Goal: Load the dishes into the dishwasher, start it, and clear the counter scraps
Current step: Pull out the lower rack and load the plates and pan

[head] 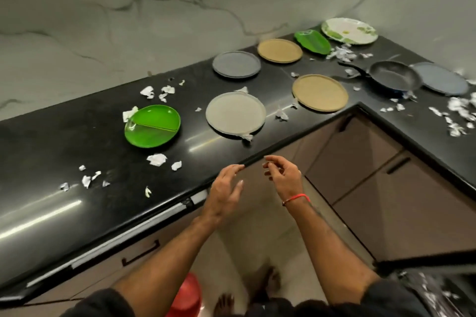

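Several dishes lie on the black L-shaped counter point(77, 141): a green divided plate point(152, 126), a light grey plate point(235, 116), a dark grey plate point(236, 64), two tan plates point(320, 92) point(279, 50), a green leaf-shaped dish point(312, 42), a floral plate point(349, 30), a black frying pan point(394, 77) and a blue-grey plate point(441, 78). Torn white paper scraps point(156, 159) are scattered among them. My left hand point(225, 188) and my right hand point(284, 175) hover by the counter's front edge, fingers loosely bent, holding nothing.
Brown cabinet fronts with dark handles point(396, 165) sit under the counter's inner corner. A red container point(186, 296) stands on the tiled floor by my bare feet. A dark object with white scraps point(432, 291) shows at the lower right. A marble wall backs the counter.
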### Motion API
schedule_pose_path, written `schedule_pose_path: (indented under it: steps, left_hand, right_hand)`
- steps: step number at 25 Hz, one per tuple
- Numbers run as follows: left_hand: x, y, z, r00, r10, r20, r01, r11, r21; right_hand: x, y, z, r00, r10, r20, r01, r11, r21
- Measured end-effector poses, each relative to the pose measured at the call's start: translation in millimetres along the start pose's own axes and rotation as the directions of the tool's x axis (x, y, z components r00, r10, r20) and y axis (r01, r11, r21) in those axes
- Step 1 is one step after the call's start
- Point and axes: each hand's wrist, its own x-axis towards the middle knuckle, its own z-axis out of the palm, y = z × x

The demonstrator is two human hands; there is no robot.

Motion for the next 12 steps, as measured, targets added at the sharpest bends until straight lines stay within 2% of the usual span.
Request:
schedule_pose_path:
  steps: [3, 5, 7, 9, 12]
  left_hand:
    - [36.6, -10.3, -9.5, 0.966, -0.220, -0.133, 0.208, 0.973, -0.098]
    - [72.7, -15.7, -13.6, 0.886, -0.429, -0.175, 0.393, 0.896, -0.206]
    - [105.7, -13.1, -15.1, 0.794, -0.588, -0.154, 0.522, 0.789, -0.324]
    - [135.0, -4.7, -12.8, 0.706, -0.703, -0.088, 0.597, 0.657, -0.460]
    - [160.2, 5.1, -9.0, 0.630, -0.776, -0.030, 0.624, 0.528, -0.576]
  right_hand:
    - [65.9, -0.7, 16.6, 0.998, 0.054, -0.020, -0.053, 0.997, 0.054]
    - [110.3, -3.0, 27.0, 0.989, 0.145, 0.026, -0.147, 0.985, 0.091]
    - [139.6, -10.8, 30.7, 0.968, 0.226, 0.111, -0.237, 0.967, 0.095]
    - [159.9, -19.4, 32.1, 0.930, 0.309, 0.198, -0.344, 0.922, 0.180]
    - [180.4, -16.4, 38.2, 0.858, 0.438, 0.268, -0.503, 0.822, 0.267]
